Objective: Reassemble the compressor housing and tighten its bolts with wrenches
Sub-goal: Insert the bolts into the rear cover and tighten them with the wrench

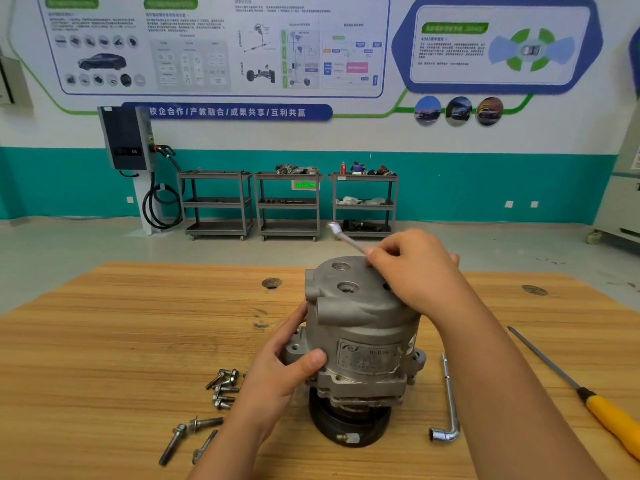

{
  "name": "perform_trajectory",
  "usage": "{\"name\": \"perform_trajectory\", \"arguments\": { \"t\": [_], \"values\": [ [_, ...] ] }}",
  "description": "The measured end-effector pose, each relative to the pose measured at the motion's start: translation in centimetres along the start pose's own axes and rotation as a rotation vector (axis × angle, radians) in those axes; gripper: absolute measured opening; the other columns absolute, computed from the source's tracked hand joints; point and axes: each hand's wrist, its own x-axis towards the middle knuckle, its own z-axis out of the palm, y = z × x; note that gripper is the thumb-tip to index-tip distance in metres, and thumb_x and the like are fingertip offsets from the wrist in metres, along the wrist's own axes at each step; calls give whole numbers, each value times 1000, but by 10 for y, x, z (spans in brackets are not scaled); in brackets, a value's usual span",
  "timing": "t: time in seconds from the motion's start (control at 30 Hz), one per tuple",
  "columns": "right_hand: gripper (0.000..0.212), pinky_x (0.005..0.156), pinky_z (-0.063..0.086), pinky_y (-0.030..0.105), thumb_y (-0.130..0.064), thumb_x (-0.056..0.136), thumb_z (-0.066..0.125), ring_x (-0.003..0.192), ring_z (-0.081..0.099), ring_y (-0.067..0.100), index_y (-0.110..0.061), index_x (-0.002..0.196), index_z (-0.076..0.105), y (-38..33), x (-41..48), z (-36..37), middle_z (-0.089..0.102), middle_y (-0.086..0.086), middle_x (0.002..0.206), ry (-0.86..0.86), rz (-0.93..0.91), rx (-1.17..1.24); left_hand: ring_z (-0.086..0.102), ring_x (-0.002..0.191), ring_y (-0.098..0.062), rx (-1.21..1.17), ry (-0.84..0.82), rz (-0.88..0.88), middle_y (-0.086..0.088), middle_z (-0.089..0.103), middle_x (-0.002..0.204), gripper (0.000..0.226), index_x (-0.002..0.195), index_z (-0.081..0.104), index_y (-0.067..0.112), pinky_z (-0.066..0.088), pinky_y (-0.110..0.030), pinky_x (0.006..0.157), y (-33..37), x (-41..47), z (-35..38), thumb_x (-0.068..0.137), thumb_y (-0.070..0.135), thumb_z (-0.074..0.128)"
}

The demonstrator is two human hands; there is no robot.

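Carefully, with your left hand [287, 370] clasping the compressor [360, 323], turn squarely the wrench [343, 235] gripped in your right hand [415, 271].

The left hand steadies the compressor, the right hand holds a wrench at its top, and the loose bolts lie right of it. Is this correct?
Not quite. The head view shows the loose bolts lying left of the compressor, not right. The rest holds.

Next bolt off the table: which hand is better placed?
Left, probably. The left hand grips the compressor just beside the loose bolts; the right hand is up top holding a wrench.
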Motion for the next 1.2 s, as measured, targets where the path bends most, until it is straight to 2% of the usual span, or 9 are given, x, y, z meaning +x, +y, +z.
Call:
{"name": "perform_trajectory", "arguments": {
  "t": [0.1, 0.2, 0.37, 0.53, 0.63, 0.77, 0.87, 1.03, 1.2],
  "values": [
    [26, 84, 27, 37, -34, 94, 45, 107, 40, 25, -28, 77, 63, 11, -4, 9, 59, 1, 102, 52, 194, 128, 52, 116, 8, 14, 0, 7, 40, 53, 121, 73, 102, 55, 72, 50, -12, 81, 1, -1, 0, 35, 71, 84],
    [14, 86, 44, 40, -32, 90, 55, 102, 54, 21, -24, 84, 66, 21, -15, 14, 65, 0, 97, 102, 304, 640, 50, 115, 11, 12, -3, 3, 41, 52, 120, 72, 100, 55, 73, 49, -11, 81, 1, -1, -2, 34, 70, 85],
    [19, 75, 50, 17, -17, 91, 61, 86, 66, -3, -22, 105, 49, 18, -38, 34, 74, -7, 91, 451, 283, 1297, 50, 110, 18, 4, -15, 25, 42, 52, 118, 71, 103, 56, 69, 49, -8, 77, 3, -2, -1, 38, 68, 84],
    [22, 84, 50, 20, -13, 99, 45, 96, 66, 12, -35, 98, 46, 10, -62, 60, 71, -4, 92, 718, -130, 1092, 47, 102, 28, 61, -7, 59, 52, 50, 109, 68, 98, 51, 76, 43, 0, 72, 4, -5, 2, 36, 76, 79],
    [25, 85, 46, 39, -13, 91, 51, 99, 55, 14, -30, 107, 62, 20, -65, 61, 64, -15, 100, 760, -398, 559, 46, 106, 26, 72, 10, 78, 49, 50, 114, 72, 102, 50, 76, 42, 1, 74, 2, -5, 3, 37, 76, 79],
    [31, 83, 40, 25, -22, 84, 60, 94, 44, 12, -25, 115, 62, 25, -62, 35, 62, -14, 97, 470, -486, 433, 58, 116, -8, 12, -43, 41, 15, 60, 128, 99, 125, 51, 53, 51, -32, 92, -3, -4, 3, 34, 64, 88],
    [32, 80, 28, 29, -41, 84, 56, 91, 33, 8, -29, 111, 69, 19, -47, 8, 52, -23, 89, 169, -530, 251, 58, 117, -11, 35, -56, 64, 11, 61, 127, 101, 127, 51, 43, 50, -33, 92, -3, -5, 4, 36, 63, 88],
    [22, 73, 15, 32, -49, 88, 57, 94, 31, 12, -35, 94, 73, 2, -20, 4, 45, -15, 81, 95, -321, -36, 55, 114, 4, 69, -35, 37, 31, 54, 125, 88, 115, 46, 68, 51, -15, 81, -2, -5, 3, 36, 66, 86],
    [24, 78, 22, 36, -37, 92, 45, 98, 33, 22, -24, 95, 65, 8, 1, 4, 52, 1, 102, 38, 114, -136, 58, 118, -11, -1, -74, -20, 21, 58, 126, 90, 121, 51, 57, 50, -34, 92, -8, -1, -2, 40, 58, 90]
  ]
}}
